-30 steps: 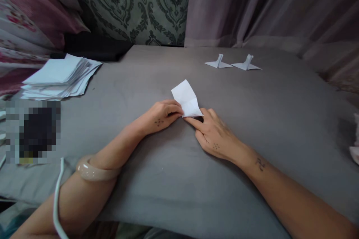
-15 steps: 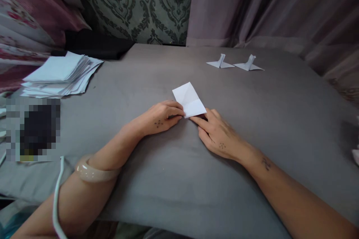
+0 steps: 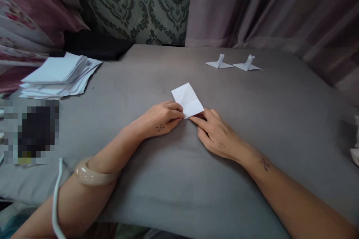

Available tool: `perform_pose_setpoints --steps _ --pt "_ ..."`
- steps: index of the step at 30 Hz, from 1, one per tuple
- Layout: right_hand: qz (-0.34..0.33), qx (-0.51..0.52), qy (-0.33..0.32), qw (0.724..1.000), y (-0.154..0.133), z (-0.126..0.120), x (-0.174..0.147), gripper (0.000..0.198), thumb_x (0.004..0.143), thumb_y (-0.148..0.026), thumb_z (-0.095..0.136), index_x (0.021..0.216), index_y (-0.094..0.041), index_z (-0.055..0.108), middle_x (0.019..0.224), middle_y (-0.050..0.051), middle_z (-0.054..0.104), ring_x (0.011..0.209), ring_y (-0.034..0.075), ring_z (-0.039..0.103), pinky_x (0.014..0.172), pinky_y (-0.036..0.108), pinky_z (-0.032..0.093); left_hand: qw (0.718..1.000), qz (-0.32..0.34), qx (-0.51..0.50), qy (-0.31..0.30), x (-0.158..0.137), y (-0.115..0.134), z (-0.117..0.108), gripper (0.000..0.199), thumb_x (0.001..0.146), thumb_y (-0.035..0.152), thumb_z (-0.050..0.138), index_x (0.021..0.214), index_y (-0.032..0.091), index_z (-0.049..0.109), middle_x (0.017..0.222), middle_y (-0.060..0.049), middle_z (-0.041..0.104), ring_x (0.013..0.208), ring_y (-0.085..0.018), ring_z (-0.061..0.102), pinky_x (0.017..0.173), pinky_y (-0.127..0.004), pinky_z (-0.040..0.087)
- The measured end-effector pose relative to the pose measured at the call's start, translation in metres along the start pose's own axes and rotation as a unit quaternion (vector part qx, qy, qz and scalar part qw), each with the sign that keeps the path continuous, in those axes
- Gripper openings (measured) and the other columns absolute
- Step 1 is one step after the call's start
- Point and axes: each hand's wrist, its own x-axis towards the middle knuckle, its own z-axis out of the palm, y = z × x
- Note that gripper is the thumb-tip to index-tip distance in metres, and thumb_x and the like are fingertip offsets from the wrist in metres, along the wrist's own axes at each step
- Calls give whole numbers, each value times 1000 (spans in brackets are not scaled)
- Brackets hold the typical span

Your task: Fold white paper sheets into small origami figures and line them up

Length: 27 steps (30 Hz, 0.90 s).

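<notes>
A small folded sheet of white paper (image 3: pixel 188 99) with crease lines lies tilted in the middle of the grey surface. At its lower left edge, my left hand (image 3: pixel 167 115) pinches the paper between thumb and fingers. My right hand (image 3: pixel 213 129) is at the lower right edge, its index finger stretched along the near corner and other fingers partly beneath the paper. Whether the right fingers grip the sheet or only support it is hard to see, as the paper covers some fingertips.
Two folded paper figures (image 3: pixel 219 62) stand side by side at the back right. On the left lies a stack of white paper (image 3: pixel 53 73), with a black cloth (image 3: pixel 95 44) behind it and a blurred dark object (image 3: pixel 37 130) in front. A white cable (image 3: pixel 57 198) crosses my left forearm.
The paper and both hands stay almost in place. The whole view has shifted very slightly, and the paper's right corner sits a little further left.
</notes>
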Motion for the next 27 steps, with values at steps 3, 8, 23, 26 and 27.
perform_pose_setpoints --steps 3,8,23,26,27 --pt "6 49 16 999 4 0 1 44 86 -11 42 125 -22 61 113 10 59 105 24 51 93 42 46 1000 4 14 -21 1 3 -4 26 92 16 47 102 18 71 106 -8 67 95 -19 62 85 -32 51" --pt "63 184 56 979 16 2 4 40 80 -9 46 108 -25 70 121 5 61 108 19 57 95 37 46 998 12 28 -53 2 7 -9 29 91 15 47 107 18 70 104 -8 66 96 -20 61 86 -33 50" --pt "279 302 133 902 23 -3 11 28 80 -36 57 63 -20 72 105 7 68 81 18 64 78 36 50 991 30 91 -90 3 9 -5 39 99 31 37 130 23 59 98 -10 57 90 -20 52 83 -35 46" --pt "272 260 154 913 24 1 11 29 79 -40 60 61 -20 70 103 7 69 82 19 64 79 37 50 990 31 106 -87 4 10 -3 40 99 36 36 132 25 57 97 -10 55 88 -20 51 83 -36 45" --pt "276 243 161 916 23 2 11 28 77 -41 62 60 -20 69 104 7 69 81 19 64 80 38 50 989 30 112 -87 4 10 -2 41 99 37 35 132 25 56 97 -10 55 88 -20 51 83 -36 45"
